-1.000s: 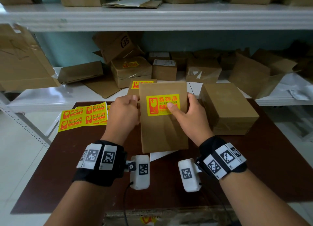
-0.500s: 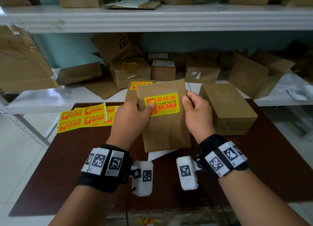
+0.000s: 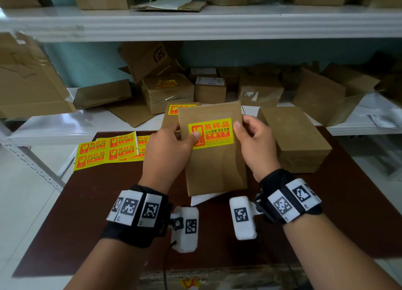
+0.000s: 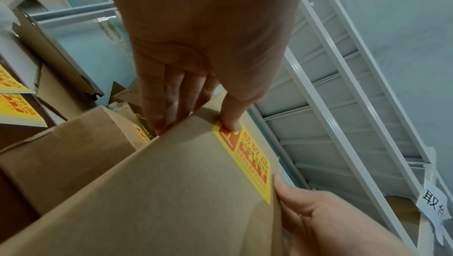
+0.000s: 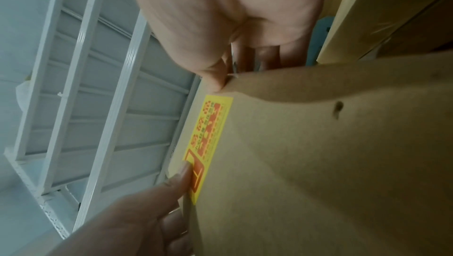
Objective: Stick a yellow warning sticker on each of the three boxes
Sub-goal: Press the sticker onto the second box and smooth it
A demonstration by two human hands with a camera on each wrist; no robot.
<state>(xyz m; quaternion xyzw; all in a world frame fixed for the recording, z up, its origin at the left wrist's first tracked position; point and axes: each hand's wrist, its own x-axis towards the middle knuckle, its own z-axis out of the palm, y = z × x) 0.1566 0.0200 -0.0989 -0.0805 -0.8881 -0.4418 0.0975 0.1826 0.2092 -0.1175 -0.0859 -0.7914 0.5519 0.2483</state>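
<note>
I hold a flat brown box [image 3: 215, 168] tilted up over the dark table [image 3: 108, 202]. It carries a yellow warning sticker [image 3: 214, 133]. My left hand [image 3: 171, 148] grips its left edge, thumb on the sticker's [image 4: 250, 155] left end, fingers behind. My right hand [image 3: 254, 141] grips the right edge, thumb beside the sticker [image 5: 208, 140]. Behind stands a second box [image 3: 171, 117] with a sticker showing. A thicker third box [image 3: 293, 137] lies at right, with no sticker visible on it.
Sheets of yellow stickers [image 3: 108, 150] lie at the table's back left. A white paper scrap [image 3: 204, 199] lies under the held box. The white shelf [image 3: 54, 126] behind holds several cardboard boxes. Another shelf [image 3: 195, 24] runs overhead.
My right thumb has come off the sticker's middle and gone to the box's right edge. My left thumb has moved onto the sticker's left end. The box has turned slightly.
</note>
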